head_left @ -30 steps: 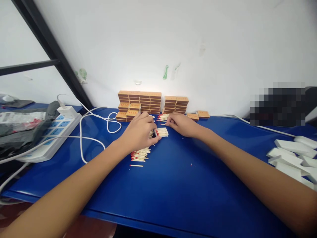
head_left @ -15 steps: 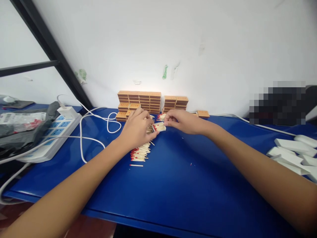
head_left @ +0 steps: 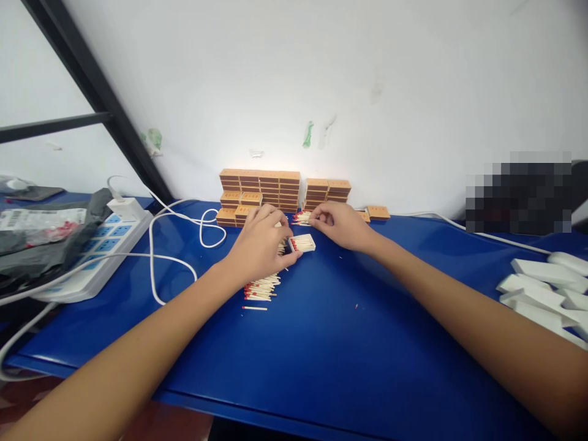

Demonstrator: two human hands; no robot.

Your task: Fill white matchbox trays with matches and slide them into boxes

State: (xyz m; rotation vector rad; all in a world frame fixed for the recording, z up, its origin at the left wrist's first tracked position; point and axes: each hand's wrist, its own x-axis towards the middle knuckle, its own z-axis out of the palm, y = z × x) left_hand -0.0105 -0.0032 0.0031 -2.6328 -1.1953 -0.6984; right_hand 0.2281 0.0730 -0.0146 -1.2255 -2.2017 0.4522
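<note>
My left hand (head_left: 263,240) is closed on the edge of a small white matchbox tray (head_left: 310,248), thumb in front and fingers behind. Red-headed matches (head_left: 302,242) lie side by side in the tray. Beyond it, the closed fingertips of my right hand (head_left: 340,224) pinch the pale ends of matches in a small heap (head_left: 301,217) by the matchbox stacks. A larger pile of loose matches (head_left: 261,288) spreads under and in front of my left hand, which hides part of it. One single match (head_left: 255,308) lies apart, nearer the front edge.
Orange matchboxes stand in a tall stack (head_left: 280,191) and a shorter stack (head_left: 327,191) against the wall, with a separate matchbox (head_left: 378,212) to the right. A power strip (head_left: 103,248) and white cables lie left. White blocks (head_left: 542,282) lie right on the blue table (head_left: 367,367).
My right hand has moved from the tray back to the small match heap. The tray in my left hand has shifted slightly right and toward me, and its matches show more plainly.
</note>
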